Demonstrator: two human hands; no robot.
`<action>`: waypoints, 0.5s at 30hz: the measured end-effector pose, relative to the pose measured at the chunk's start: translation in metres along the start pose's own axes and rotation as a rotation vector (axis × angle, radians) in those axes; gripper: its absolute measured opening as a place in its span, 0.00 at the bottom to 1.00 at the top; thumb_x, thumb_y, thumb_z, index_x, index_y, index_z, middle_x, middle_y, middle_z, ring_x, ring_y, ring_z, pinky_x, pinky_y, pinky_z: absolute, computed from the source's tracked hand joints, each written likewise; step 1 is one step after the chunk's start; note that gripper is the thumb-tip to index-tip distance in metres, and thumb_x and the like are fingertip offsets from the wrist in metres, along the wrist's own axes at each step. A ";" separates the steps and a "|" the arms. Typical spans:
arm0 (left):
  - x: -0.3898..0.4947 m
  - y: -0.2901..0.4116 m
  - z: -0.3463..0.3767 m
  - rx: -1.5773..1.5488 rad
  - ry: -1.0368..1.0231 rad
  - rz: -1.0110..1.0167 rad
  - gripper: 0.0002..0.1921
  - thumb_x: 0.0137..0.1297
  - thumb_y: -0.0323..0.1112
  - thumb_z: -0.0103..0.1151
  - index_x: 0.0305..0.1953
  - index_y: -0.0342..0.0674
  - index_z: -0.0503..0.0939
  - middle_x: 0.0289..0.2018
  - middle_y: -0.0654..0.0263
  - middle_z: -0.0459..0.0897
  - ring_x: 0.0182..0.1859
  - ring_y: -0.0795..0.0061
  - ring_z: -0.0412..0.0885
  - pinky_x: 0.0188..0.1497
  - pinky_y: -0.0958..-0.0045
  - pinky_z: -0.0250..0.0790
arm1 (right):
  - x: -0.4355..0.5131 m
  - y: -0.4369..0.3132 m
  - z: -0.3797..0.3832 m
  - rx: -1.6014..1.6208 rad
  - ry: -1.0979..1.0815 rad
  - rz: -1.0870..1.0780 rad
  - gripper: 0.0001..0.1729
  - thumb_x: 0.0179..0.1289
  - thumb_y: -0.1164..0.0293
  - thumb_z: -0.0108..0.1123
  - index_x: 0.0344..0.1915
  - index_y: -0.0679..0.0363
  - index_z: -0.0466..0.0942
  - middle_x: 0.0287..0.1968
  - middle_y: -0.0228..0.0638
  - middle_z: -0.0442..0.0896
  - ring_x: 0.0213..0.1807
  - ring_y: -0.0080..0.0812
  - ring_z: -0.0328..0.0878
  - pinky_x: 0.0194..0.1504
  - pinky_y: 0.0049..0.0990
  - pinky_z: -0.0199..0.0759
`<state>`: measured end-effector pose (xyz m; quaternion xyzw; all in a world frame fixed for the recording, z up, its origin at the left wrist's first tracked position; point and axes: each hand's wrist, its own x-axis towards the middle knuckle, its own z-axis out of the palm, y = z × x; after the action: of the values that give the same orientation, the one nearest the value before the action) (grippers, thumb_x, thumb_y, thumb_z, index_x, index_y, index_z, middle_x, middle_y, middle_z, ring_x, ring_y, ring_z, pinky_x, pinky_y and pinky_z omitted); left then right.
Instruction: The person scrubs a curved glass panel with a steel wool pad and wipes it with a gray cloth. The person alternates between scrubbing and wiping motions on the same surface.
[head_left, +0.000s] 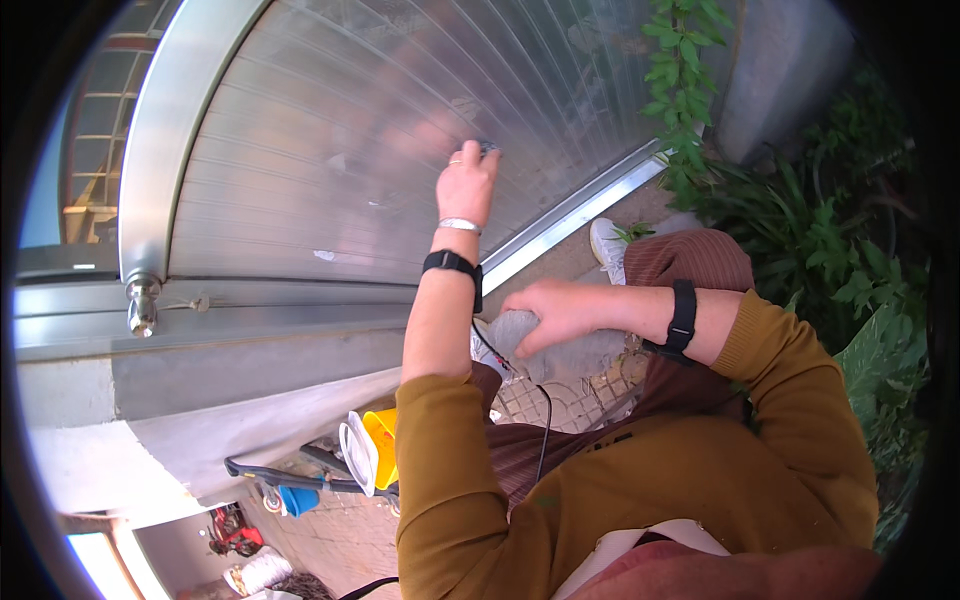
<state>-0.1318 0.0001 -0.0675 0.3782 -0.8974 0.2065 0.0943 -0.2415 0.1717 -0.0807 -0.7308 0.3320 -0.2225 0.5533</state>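
My left hand (466, 184) is raised against a ribbed metal door panel (292, 157), pinching a small dark pad or tool (487, 148) mostly hidden by the fingers. A ring, a silver bracelet and a black strap are on that arm. Lower and to the right, my right hand (562, 311) grips a crumpled grey cloth (514, 330) in front of my knees. Pale marks and small scraps (324, 256) cling to the panel, which also carries a blurred reflection.
A bright metal sill (577, 217) runs under the panel. Leafy plants (825, 247) crowd the right side, and a vine (679, 82) hangs over the panel. Left of me stand a yellow container (381, 442), a blue bucket (298, 501) and a dark-framed cart (277, 474). A black cable (546, 420) crosses my lap.
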 end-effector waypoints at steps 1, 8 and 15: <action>-0.005 -0.003 -0.003 -0.033 -0.047 -0.047 0.18 0.58 0.26 0.55 0.48 0.57 0.81 0.43 0.65 0.76 0.45 0.65 0.79 0.39 0.65 0.77 | -0.001 0.000 0.001 -0.026 -0.021 -0.003 0.35 0.49 0.58 0.71 0.55 0.65 0.74 0.46 0.50 0.83 0.50 0.44 0.81 0.51 0.35 0.74; -0.002 -0.022 -0.006 -0.051 0.386 -0.085 0.19 0.54 0.25 0.57 0.46 0.55 0.82 0.41 0.67 0.75 0.40 0.67 0.79 0.37 0.67 0.76 | -0.001 -0.003 0.004 -0.022 -0.018 -0.025 0.33 0.49 0.59 0.70 0.53 0.63 0.75 0.45 0.52 0.83 0.49 0.48 0.81 0.49 0.38 0.73; -0.026 0.008 0.019 -0.114 -0.053 -0.238 0.15 0.56 0.28 0.58 0.45 0.54 0.82 0.41 0.65 0.74 0.41 0.65 0.79 0.39 0.65 0.78 | -0.003 -0.003 0.004 -0.102 -0.088 -0.024 0.33 0.47 0.57 0.70 0.51 0.63 0.76 0.45 0.51 0.82 0.49 0.49 0.80 0.50 0.40 0.73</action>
<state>-0.1201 0.0131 -0.0955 0.4814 -0.8586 0.1326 0.1159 -0.2401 0.1774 -0.0785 -0.7712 0.3094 -0.1796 0.5265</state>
